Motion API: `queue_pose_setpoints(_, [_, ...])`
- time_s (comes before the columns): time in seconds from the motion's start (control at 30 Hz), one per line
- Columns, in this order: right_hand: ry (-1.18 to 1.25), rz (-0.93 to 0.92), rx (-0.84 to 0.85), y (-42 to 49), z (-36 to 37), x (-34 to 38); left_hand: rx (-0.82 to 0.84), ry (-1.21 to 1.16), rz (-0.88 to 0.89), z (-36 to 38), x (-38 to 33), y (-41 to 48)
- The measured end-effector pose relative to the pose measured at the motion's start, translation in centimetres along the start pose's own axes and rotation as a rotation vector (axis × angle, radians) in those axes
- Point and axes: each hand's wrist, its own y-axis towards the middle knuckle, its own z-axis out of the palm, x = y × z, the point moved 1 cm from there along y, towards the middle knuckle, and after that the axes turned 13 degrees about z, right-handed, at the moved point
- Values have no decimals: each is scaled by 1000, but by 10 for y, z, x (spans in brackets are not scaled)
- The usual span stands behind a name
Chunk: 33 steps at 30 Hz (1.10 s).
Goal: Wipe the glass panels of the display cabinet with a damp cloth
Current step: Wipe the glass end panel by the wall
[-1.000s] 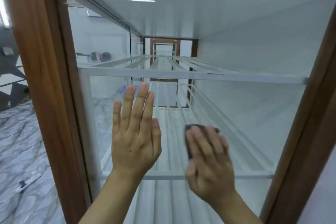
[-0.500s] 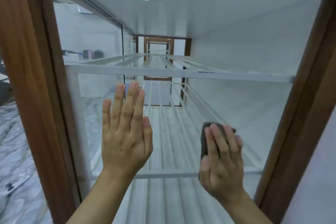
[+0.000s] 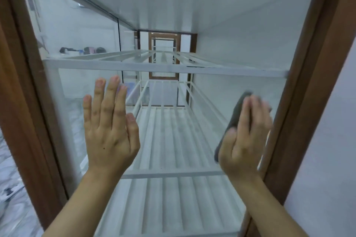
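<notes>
A glass panel [image 3: 173, 15] in a brown wooden frame [image 3: 316, 82] fills the view. My left hand [image 3: 109, 127] lies flat against the glass left of centre, fingers straight and pointing up. My right hand [image 3: 244, 136] presses a dark grey cloth [image 3: 236, 113] against the glass close to the frame's right post, fingers straight; it is motion-blurred. Most of the cloth is hidden under that hand.
Behind the glass stand white slatted metal shelves [image 3: 165, 68]. The left wooden post [image 3: 25, 102] borders a marble-patterned floor [image 3: 11, 198]. A pale wall [image 3: 327, 159] lies right of the cabinet. Small items [image 3: 82, 50] sit far off, seen through the side glass.
My right hand has slid the cloth rightward and up across the glass, from near the centre to the right post. My left hand stays pressed flat in about the same place.
</notes>
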Motion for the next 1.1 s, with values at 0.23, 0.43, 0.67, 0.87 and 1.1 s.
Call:
queue_pose_setpoints(0.23, [22, -318, 204, -28, 21, 52, -87, -74, -41, 8, -61, 20])
queue_pose_setpoints(0.43, [-9, -24, 46, -10, -11, -23, 33, -54, -24, 33, -85, 13])
queue_pose_setpoints(0.67, [67, -285, 210, 2, 6, 21, 52, 16, -27, 39, -83, 10])
queue_pose_setpoints(0.87, [15, -19, 51, -9, -14, -38, 50, 13, -35, 39, -84, 10])
queue_pose_setpoints(1.1, [74, -100, 74, 4, -3, -11, 42, 2, -21, 38, -83, 10])
